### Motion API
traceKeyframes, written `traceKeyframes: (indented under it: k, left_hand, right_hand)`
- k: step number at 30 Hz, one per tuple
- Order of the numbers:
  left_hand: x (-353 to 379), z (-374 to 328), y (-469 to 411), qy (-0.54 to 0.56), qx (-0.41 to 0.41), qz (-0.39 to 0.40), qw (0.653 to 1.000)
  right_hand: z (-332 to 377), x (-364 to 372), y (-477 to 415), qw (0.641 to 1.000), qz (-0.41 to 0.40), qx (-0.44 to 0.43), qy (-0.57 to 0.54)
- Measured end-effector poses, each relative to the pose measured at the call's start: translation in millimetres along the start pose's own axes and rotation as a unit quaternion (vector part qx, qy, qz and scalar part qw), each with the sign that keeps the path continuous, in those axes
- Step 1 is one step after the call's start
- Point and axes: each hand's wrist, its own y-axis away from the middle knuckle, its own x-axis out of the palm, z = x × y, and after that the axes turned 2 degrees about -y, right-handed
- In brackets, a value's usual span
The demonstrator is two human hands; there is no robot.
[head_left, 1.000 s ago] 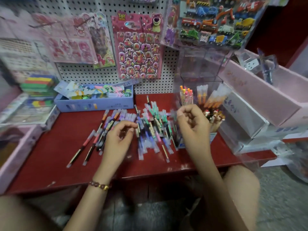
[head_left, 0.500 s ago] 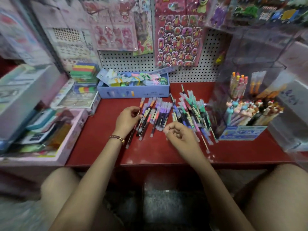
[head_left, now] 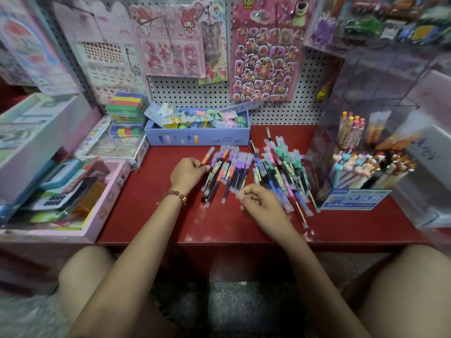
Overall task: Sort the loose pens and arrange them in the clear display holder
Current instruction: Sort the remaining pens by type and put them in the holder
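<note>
Two hands, left hand (head_left: 188,173) and right hand (head_left: 258,203), one bracelet (head_left: 175,195), loose pens (head_left: 280,172) in two heaps, too many to count, one blue box (head_left: 195,139), one clear holder (head_left: 353,198), one counter (head_left: 151,215).

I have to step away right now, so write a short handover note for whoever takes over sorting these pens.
Left hand: fingertips touch the left edge of the purple-and-orange pen row; grip unclear.
Right hand: fingers curled above the pens' near ends; unclear if it holds one.
Done: loose pens partly split into that row and a mixed pile of green, blue and pink ones on the red shelf.
Clear display holder, at right, already holds other pens.
Left: finish sorting, stand them in the holder.
</note>
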Motion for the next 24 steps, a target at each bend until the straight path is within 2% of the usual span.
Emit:
traceKeyframes:
  k: [2,5,8,12,16,19,21,24]
  left_hand:
    - [5.3,3.7,3.5,0.03,0.003,-0.039,0.999]
    - [6.4,5.3,6.4,0.195,0.033,-0.064,0.978]
    - [-6.1,-4.1,17.9,0.205,0.127,-0.109,0.964]
    - [-15.7,-29.8,53.7,0.253,0.227,-0.01,0.94]
    - [-4.0,-27.9,82.1,0.221,0.283,0.097,0.928]
    - [5.4,-15.6,86.5,0.167,0.295,0.124,0.933]
    - [8.6,-9.1,78.7,0.136,0.299,0.087,0.941]
    - [14.8,1.9,53.3,0.04,0.258,-0.022,0.965]
  right_hand:
    - [-2.1,-1.6,-0.7,1.0,0.002,0.004,0.0]
    - [-6.4,-4.5,-3.0,1.0,-0.001,0.01,-0.006]
    - [-5.8,-7.4,-5.7,1.0,-0.019,0.005,-0.011]
    - [0.2,-3.6,-13.2,0.997,-0.055,-0.008,-0.054]
    - [4.4,8.0,-22.5,0.99,-0.078,-0.036,-0.116]
    - [-1.8,12.6,-21.1,0.987,-0.118,-0.036,-0.102]
    - [-7.7,10.8,-17.6,0.986,-0.145,-0.033,-0.081]
    - [-11.2,1.7,-9.3,0.986,-0.159,-0.019,-0.054]
